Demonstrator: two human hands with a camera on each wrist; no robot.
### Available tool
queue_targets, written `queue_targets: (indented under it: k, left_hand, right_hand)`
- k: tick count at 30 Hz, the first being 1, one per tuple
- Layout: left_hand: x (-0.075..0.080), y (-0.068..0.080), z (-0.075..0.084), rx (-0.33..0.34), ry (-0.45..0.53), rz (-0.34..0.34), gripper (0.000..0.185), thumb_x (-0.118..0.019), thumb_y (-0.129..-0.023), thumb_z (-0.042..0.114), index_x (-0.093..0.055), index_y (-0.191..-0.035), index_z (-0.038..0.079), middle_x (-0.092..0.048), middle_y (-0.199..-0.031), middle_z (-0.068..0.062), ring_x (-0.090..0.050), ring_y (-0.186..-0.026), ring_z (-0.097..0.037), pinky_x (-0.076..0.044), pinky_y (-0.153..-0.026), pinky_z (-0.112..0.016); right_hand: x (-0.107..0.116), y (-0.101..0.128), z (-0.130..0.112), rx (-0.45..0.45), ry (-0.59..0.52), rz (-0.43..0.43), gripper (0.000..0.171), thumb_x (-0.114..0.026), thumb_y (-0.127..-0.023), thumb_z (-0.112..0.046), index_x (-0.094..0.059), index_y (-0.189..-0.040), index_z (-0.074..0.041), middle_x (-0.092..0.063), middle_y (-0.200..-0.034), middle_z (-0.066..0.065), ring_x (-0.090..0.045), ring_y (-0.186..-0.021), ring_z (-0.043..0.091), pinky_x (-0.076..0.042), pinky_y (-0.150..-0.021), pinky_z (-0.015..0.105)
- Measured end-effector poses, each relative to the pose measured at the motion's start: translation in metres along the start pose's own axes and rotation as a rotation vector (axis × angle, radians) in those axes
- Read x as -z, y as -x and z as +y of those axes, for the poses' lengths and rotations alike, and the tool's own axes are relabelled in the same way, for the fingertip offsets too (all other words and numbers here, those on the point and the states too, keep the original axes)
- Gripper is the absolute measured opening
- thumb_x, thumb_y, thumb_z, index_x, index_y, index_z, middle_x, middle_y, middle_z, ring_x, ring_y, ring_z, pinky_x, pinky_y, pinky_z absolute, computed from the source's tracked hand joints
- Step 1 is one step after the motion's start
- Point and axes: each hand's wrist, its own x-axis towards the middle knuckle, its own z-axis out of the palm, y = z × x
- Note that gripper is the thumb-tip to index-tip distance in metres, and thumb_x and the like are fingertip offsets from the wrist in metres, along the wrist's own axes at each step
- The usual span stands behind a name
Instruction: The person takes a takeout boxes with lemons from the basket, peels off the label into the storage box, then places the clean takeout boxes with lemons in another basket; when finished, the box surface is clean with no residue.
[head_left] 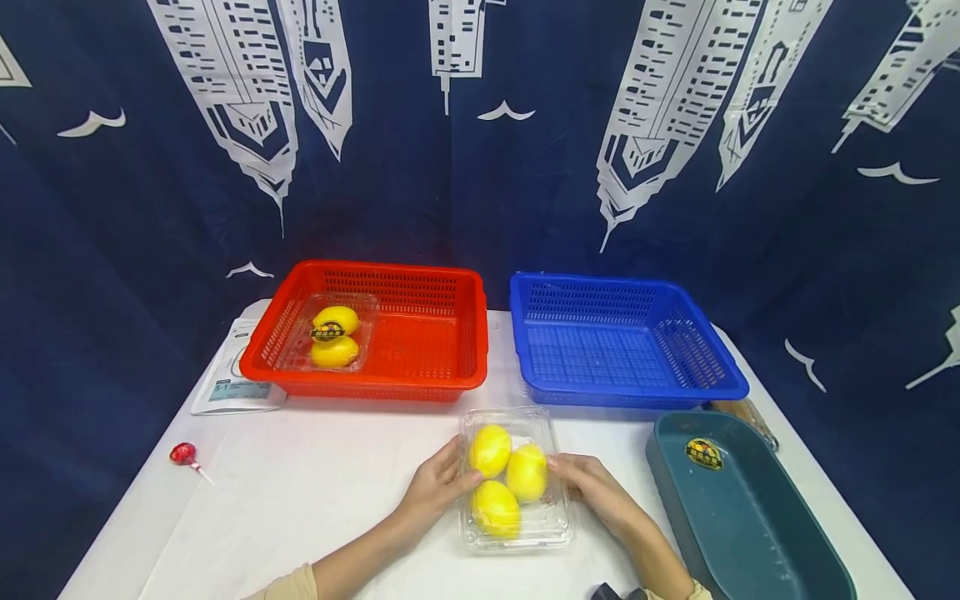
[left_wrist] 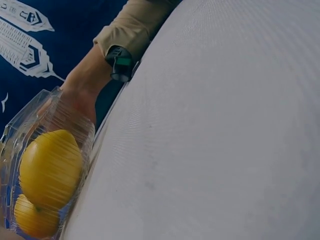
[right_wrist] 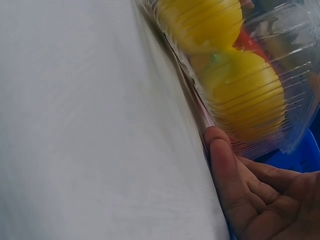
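Note:
A clear plastic clamshell box [head_left: 546, 521] with three yellow lemons [head_left: 527, 472] lies on the white table [head_left: 315, 483] at the front centre. My left hand [head_left: 441, 485] holds its left side, fingers curled onto the lid. My right hand [head_left: 591, 486] holds the right side. In the right wrist view the thumb of my right hand [right_wrist: 250, 195] lies along the rim of the box [right_wrist: 295, 100], with lemons [right_wrist: 247, 95] inside. The left wrist view shows the box [left_wrist: 30, 115], a lemon [left_wrist: 50, 167] and the opposite hand [left_wrist: 80, 95] behind it.
A red basket [head_left: 420, 333] at the back left holds another clear box with two lemons [head_left: 333, 336]. An empty blue basket [head_left: 622, 342] stands to its right. A teal tray [head_left: 738, 517] sits at the right, a white scale [head_left: 232, 383] and a red lollipop [head_left: 183, 454] at the left.

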Motion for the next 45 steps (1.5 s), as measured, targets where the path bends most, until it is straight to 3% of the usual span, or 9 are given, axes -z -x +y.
queue_targets:
  k: [6,14,17,21,24,28,34,40,45]
  left_hand:
    - [0.001,-0.002,0.01,-0.098,-0.081,0.03,0.092,-0.073,-0.087,0.021,-0.016,-0.153,-0.004,-0.023,-0.157,-0.027,-0.026,-0.144,-0.043,-0.03,-0.114,-0.041]
    - [-0.013,0.003,0.044,-0.224,-0.477,0.172,0.098,-0.079,-0.079,0.037,-0.026,-0.152,0.001,-0.026,-0.159,-0.021,-0.035,-0.142,-0.043,-0.035,-0.113,-0.055]
    - [-0.022,0.0,0.06,-0.295,-0.539,0.138,0.09,-0.078,-0.079,0.04,-0.034,-0.151,0.006,-0.036,-0.156,-0.013,-0.039,-0.142,-0.036,-0.037,-0.112,-0.056]
    - [-0.033,-0.013,0.077,-0.367,-0.519,0.045,0.074,-0.077,-0.082,0.034,-0.044,-0.145,0.01,-0.05,-0.147,-0.007,-0.052,-0.132,-0.027,-0.048,-0.106,-0.043]
    - [-0.04,-0.03,0.089,-0.35,-0.495,0.003,0.074,-0.076,-0.083,0.033,-0.042,-0.145,0.01,-0.049,-0.146,-0.008,-0.056,-0.127,-0.028,-0.052,-0.101,-0.04]
    - [-0.048,-0.059,0.101,-0.262,-0.533,0.003,0.088,-0.076,-0.082,0.041,-0.031,-0.152,0.011,-0.042,-0.15,-0.012,-0.057,-0.125,-0.034,-0.053,-0.1,-0.045]
    - [-0.058,-0.099,0.104,-0.171,-0.689,0.064,0.105,-0.077,-0.077,0.047,-0.019,-0.155,0.007,-0.027,-0.159,-0.014,-0.036,-0.143,-0.034,-0.035,-0.116,-0.053]
    - [-0.067,-0.117,0.097,-0.121,-0.752,0.117,0.113,-0.078,-0.075,0.048,-0.012,-0.155,0.003,-0.021,-0.16,-0.016,-0.029,-0.146,-0.036,-0.029,-0.12,-0.051]
    - [-0.07,-0.124,0.093,-0.132,-0.749,0.131,0.119,-0.078,-0.074,0.05,-0.006,-0.156,0.004,-0.012,-0.163,-0.014,-0.023,-0.148,-0.036,-0.024,-0.121,-0.051]
  right_hand:
    - [0.002,0.002,-0.001,-0.005,-0.008,-0.002,0.054,-0.042,-0.101,-0.029,-0.051,-0.128,0.017,-0.071,-0.107,0.007,-0.069,-0.09,0.012,-0.057,-0.085,0.028]
    - [0.002,0.005,-0.002,-0.012,-0.01,-0.006,0.054,-0.042,-0.102,-0.03,-0.05,-0.13,0.016,-0.07,-0.108,0.006,-0.068,-0.091,0.012,-0.055,-0.086,0.027]
    - [0.003,0.005,-0.003,-0.015,-0.005,0.0,0.054,-0.042,-0.102,-0.03,-0.05,-0.129,0.016,-0.07,-0.106,0.006,-0.068,-0.09,0.012,-0.055,-0.085,0.027]
    - [0.004,0.005,-0.006,-0.017,0.002,-0.006,0.054,-0.042,-0.102,-0.03,-0.051,-0.129,0.016,-0.07,-0.106,0.005,-0.067,-0.09,0.013,-0.055,-0.085,0.027]
    - [0.004,0.005,-0.007,-0.014,0.006,-0.021,0.054,-0.041,-0.102,-0.031,-0.052,-0.129,0.015,-0.07,-0.107,0.004,-0.066,-0.092,0.012,-0.054,-0.086,0.027]
    - [0.005,0.005,-0.005,-0.001,0.005,-0.034,0.054,-0.039,-0.103,-0.03,-0.052,-0.129,0.015,-0.07,-0.108,0.005,-0.066,-0.092,0.013,-0.054,-0.087,0.028]
    - [0.004,0.005,-0.001,0.02,-0.024,-0.045,0.053,-0.038,-0.103,-0.03,-0.05,-0.13,0.015,-0.071,-0.107,0.007,-0.067,-0.093,0.015,-0.056,-0.086,0.03]
    - [0.001,0.004,-0.001,0.01,-0.014,-0.037,0.054,-0.04,-0.103,-0.03,-0.051,-0.131,0.014,-0.069,-0.112,0.007,-0.065,-0.097,0.014,-0.054,-0.088,0.03]
    - [0.0,0.004,-0.003,0.002,-0.006,-0.031,0.054,-0.041,-0.102,-0.031,-0.052,-0.131,0.013,-0.068,-0.117,0.011,-0.064,-0.1,0.015,-0.053,-0.09,0.03]
